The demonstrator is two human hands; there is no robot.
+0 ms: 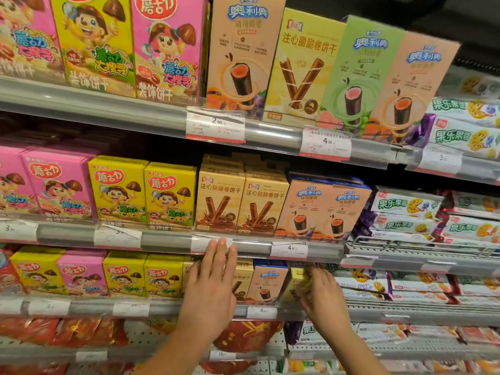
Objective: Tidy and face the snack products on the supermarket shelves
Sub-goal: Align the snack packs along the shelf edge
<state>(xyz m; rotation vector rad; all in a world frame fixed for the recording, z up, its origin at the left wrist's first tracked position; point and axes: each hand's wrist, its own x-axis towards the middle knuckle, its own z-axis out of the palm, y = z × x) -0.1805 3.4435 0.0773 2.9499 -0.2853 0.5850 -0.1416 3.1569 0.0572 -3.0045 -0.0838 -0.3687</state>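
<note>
Yellow box (293, 286), tilted on the third shelf (162, 307), pinched by right hand (322, 301); left hand (213, 282) flat, fingers straight. Risk: knocking the neighbouring Oreo box (266, 284).

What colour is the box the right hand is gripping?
Yellow box, blurred; head view shows it.

mushroom biscuit boxes (143, 193) left of wafer roll boxes (242, 203), wrapped packs (405, 212) right, price rail (167, 239) below

White price tags (215, 125) clipped along grey shelf rails (81, 104); perforated back panel (146, 338) below.
</note>
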